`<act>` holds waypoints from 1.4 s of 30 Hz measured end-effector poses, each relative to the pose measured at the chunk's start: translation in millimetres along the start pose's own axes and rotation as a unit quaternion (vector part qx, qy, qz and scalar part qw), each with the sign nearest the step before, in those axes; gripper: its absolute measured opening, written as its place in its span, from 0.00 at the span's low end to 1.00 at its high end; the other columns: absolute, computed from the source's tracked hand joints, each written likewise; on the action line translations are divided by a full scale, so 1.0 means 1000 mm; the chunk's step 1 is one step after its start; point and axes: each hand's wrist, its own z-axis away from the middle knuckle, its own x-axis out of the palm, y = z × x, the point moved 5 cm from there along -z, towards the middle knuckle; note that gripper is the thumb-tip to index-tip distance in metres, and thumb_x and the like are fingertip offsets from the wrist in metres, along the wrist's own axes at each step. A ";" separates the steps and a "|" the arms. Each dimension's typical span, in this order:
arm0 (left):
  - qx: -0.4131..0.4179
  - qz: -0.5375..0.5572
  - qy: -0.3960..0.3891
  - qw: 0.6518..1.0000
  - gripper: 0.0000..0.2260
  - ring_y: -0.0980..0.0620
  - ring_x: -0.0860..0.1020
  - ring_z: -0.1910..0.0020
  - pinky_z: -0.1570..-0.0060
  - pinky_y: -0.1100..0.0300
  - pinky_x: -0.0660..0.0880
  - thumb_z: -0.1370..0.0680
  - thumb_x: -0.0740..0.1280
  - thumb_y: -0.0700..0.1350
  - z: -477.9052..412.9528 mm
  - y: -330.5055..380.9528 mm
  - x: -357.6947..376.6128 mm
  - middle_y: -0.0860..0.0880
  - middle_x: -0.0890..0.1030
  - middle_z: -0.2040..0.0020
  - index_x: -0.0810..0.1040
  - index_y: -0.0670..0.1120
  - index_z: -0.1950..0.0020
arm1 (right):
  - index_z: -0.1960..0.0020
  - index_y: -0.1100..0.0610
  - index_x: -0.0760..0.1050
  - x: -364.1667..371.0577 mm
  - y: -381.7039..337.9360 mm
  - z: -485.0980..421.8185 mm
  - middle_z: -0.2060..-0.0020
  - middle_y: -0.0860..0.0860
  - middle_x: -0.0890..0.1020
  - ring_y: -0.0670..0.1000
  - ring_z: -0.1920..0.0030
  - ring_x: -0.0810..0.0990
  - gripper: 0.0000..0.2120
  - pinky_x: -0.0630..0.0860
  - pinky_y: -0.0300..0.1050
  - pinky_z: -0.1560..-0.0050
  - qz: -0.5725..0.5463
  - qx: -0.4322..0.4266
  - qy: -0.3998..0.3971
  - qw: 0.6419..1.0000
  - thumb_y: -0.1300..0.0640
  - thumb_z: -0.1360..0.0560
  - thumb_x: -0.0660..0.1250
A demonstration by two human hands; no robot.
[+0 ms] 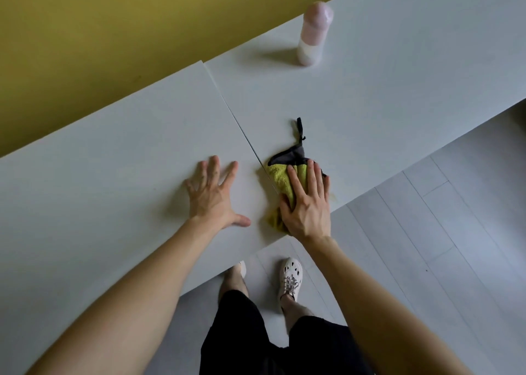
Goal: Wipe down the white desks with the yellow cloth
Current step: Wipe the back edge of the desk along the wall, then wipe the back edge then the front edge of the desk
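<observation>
right hand point(306, 204) on yellow cloth point(280, 177), bottle point(313, 36) upright

Head-worn view, steeply down, close over the white desks point(113, 147).

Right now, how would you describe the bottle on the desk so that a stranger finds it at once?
Two white desks run along the yellow wall. On the right desk, beyond the yellow cloth, stands the bottle. It alone stands upright, pale pink above and whitish below.
</observation>
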 end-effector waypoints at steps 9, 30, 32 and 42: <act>0.004 -0.006 0.007 1.000 0.73 0.38 0.37 0.12 0.20 0.28 0.58 0.44 0.75 0.82 0.000 -0.001 0.002 0.46 0.33 0.12 0.32 0.62 0.14 | 0.14 0.47 0.64 0.003 0.002 -0.009 0.13 0.59 0.56 0.60 0.12 0.47 0.37 0.48 0.69 0.15 -0.007 -0.006 0.025 1.000 0.43 0.21 0.69; 0.110 -0.082 0.007 0.991 0.66 0.40 0.58 0.18 0.33 0.40 0.73 0.40 0.78 0.77 -0.016 -0.019 -0.018 0.45 0.49 0.15 0.41 0.63 0.14 | 0.13 0.41 0.58 -0.012 0.027 -0.029 0.12 0.54 0.52 0.55 0.11 0.44 0.38 0.48 0.67 0.14 -0.004 0.004 -0.057 0.998 0.34 0.17 0.67; 0.129 -0.101 0.012 0.986 0.65 0.40 0.61 0.22 0.36 0.42 0.73 0.40 0.78 0.77 -0.019 -0.020 -0.022 0.44 0.53 0.17 0.43 0.62 0.13 | 0.12 0.38 0.52 -0.016 0.025 -0.033 0.11 0.52 0.47 0.53 0.12 0.40 0.41 0.43 0.63 0.13 0.030 0.008 -0.122 0.992 0.26 0.19 0.61; 0.163 0.160 -0.060 0.972 0.21 0.47 0.80 0.38 0.39 0.53 0.78 0.24 0.78 0.57 -0.038 0.004 -0.035 0.52 0.79 0.42 0.83 0.53 0.34 | 0.38 0.58 0.80 -0.082 0.050 -0.040 0.45 0.56 0.83 0.61 0.44 0.82 0.24 0.79 0.52 0.53 0.017 0.180 -0.078 0.980 0.38 0.20 0.71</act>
